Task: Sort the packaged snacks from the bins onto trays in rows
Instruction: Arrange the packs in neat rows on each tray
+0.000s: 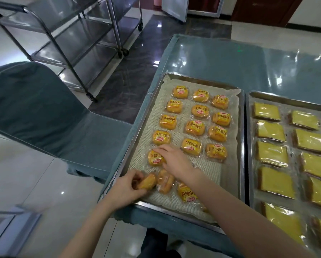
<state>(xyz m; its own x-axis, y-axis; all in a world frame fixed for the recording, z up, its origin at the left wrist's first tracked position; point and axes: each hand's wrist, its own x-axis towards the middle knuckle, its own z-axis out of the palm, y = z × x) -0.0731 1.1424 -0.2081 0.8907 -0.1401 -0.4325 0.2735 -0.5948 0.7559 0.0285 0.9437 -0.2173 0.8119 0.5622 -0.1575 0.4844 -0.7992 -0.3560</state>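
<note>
At the near-left corner of the cloth-lined steel tray (211, 175), the left hand (127, 189) grips a light, squashy orange film-wrapped bun (147, 181) by its sides, while the right hand (174, 161) rests flat fingers on a slippery neighbouring packet (154, 160).

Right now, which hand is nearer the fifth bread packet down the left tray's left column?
Right. The right hand rests its fingers on the fifth packet; the left hand is apart from it, nearer the tray's front-left corner, gripping another packet.
</note>
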